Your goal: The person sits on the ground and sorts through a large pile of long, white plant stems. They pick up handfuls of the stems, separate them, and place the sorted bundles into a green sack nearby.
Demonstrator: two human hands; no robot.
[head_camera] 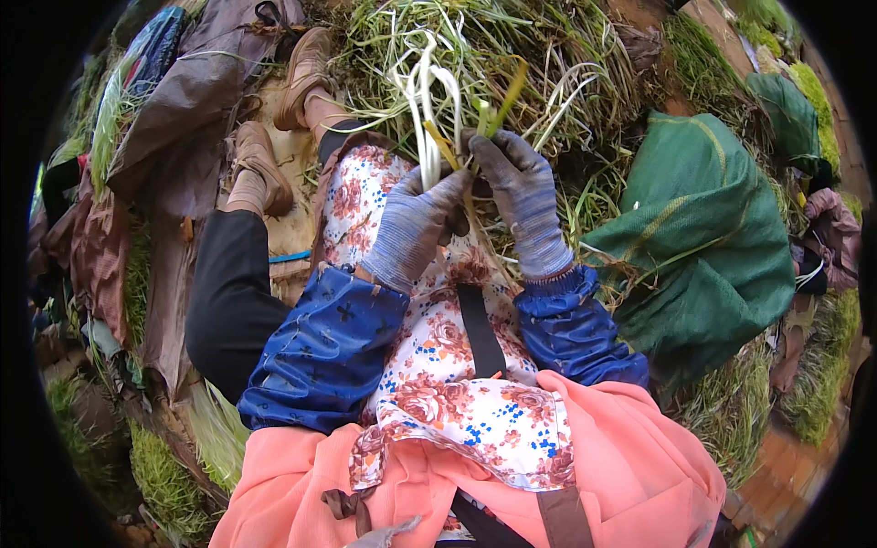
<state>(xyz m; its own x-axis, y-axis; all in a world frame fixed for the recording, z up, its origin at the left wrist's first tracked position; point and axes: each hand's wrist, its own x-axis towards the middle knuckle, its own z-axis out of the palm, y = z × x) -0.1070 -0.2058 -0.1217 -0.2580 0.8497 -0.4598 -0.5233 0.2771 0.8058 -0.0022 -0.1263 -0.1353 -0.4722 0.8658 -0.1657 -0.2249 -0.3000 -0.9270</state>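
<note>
My left hand [421, 216], in a grey-blue knitted glove, grips a few long white plant stalks [427, 109] that rise past its thumb and bend over at the top. A yellowed leaf [442, 144] crosses in front of them. My right hand [517, 181], gloved alike with dark, soiled fingertips, is close beside the left one and pinches a short yellow-green leaf stalk [504, 103]. Both hands are above my lap, over a floral apron [438, 335]. Some fingertips are hidden behind the gloves and stalks.
A large heap of green and withered stalks [575, 41] lies just beyond my hands. To the right sits a green woven sack [706, 240]. A brown cloth [178, 123] and another person's shoes [257, 164] are at the left. More green bundles [161, 472] lie lower left.
</note>
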